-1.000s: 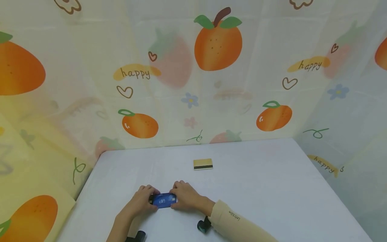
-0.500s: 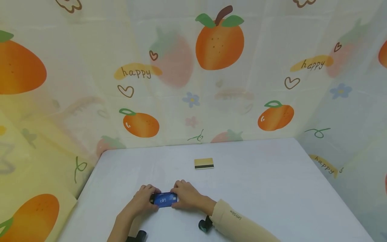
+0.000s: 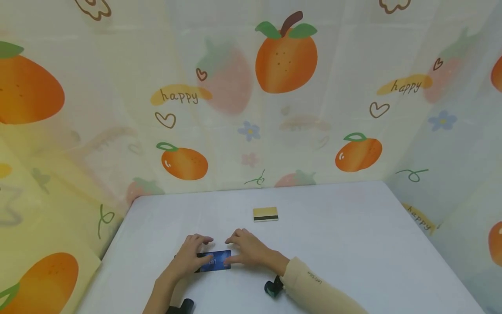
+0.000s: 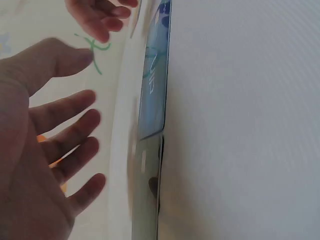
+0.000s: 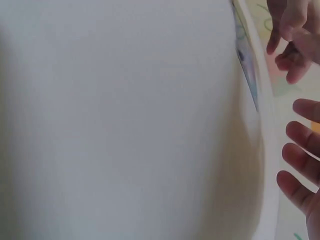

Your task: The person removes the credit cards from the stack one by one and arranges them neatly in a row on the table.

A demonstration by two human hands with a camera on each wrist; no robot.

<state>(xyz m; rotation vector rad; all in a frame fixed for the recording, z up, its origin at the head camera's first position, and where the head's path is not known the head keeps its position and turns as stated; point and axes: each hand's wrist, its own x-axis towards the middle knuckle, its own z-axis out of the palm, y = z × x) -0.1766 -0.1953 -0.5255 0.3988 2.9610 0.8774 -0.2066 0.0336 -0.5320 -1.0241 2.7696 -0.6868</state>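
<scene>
A blue card (image 3: 219, 258) with "VIP" lettering lies on the white table between the two hands. At its left end, a second card (image 4: 146, 190) adjoins it, dark in the head view and pale with reflection in the left wrist view. My left hand (image 3: 189, 258) hovers close over the left end, fingers spread and apart from the cards in the left wrist view. On the other side, my right hand (image 3: 252, 249) has its fingers extended, its thumb overlapping the blue card's right end in the head view. Neither hand grips anything.
Farther back on the white table (image 3: 333, 231) lies a gold card (image 3: 265, 211) with a black stripe. A fruit-printed curtain (image 3: 223, 152) surrounds the table at the back and sides. A dark wrist camera (image 3: 273, 288) sits under the right forearm.
Both hands held the blue and dark cards by their ends; now the fingers have spread and lifted off, and the cards lie on the table. The gold card stays put.
</scene>
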